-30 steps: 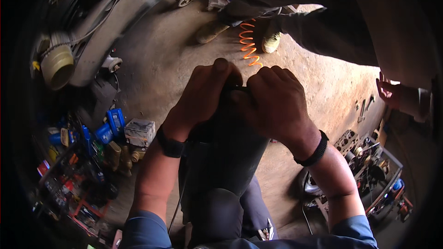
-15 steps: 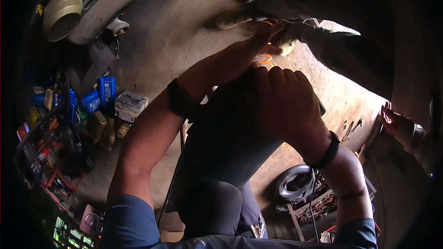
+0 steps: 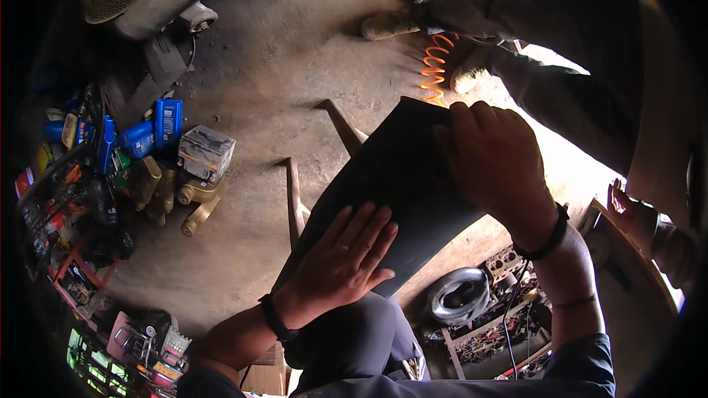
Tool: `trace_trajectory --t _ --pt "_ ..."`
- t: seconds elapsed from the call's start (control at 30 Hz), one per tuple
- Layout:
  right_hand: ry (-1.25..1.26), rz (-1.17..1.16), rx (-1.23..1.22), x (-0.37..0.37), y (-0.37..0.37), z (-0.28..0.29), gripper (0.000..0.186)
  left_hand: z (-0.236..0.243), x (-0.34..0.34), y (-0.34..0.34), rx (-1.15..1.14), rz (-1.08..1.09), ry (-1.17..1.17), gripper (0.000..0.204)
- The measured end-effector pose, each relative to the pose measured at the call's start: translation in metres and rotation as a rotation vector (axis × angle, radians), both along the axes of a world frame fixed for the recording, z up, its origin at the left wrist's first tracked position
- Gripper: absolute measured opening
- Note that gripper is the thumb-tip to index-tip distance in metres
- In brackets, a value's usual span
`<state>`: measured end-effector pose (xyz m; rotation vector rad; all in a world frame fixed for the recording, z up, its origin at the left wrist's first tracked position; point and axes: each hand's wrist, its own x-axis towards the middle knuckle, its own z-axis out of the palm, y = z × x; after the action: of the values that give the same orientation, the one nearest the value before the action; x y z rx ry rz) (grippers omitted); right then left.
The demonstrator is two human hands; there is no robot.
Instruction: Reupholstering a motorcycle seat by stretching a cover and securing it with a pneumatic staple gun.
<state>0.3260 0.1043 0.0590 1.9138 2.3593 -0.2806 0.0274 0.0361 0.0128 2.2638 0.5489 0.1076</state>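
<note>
At centre frame, spread fingers [image 3: 369, 232] of the left hand [image 3: 335, 269] are pressing flat on a dark sheet [image 3: 394, 184], gripping nothing, while the right hand [image 3: 498, 166] is lying open across its upper edge. Blue bottles [image 3: 155, 129] are standing at left, an orange coiled hose [image 3: 435, 66] above.

Black sheet [image 3: 402, 177]: lower-left part hidden under left hand [image 3: 346, 262], upper-right edge under right hand [image 3: 498, 166], so can't tell what right fingers [image 3: 472, 121] press on beneath. Whatever props the sheet is hidden by it; only bits of a wooden frame [image 3: 295, 199] stick out. Second person [image 3: 575, 51]: body cut off by top/right rim, only legs, shoes and one hand [image 3: 627, 206] show. Orange coiled hose [image 3: 435, 66] partly behind that leg. Shelf clutter [image 3: 81, 199] at left too small/dark to sort out. Parts bin [image 3: 501, 324] lower right blurred, contents unclear.
</note>
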Motion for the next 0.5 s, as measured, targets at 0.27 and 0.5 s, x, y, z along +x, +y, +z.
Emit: trace_trajectory --t 0.27,0.5 --pt "0.006 -0.001 -0.053 0.007 0.002 -0.005 0.021 -0.020 0.073 0.059 -0.012 0.117 -0.140 0.104" --pt "0.107 -0.055 -0.124 0.013 0.004 -0.002 0.014 -0.042 0.116 0.094 -0.113 0.210 -0.309 0.100"
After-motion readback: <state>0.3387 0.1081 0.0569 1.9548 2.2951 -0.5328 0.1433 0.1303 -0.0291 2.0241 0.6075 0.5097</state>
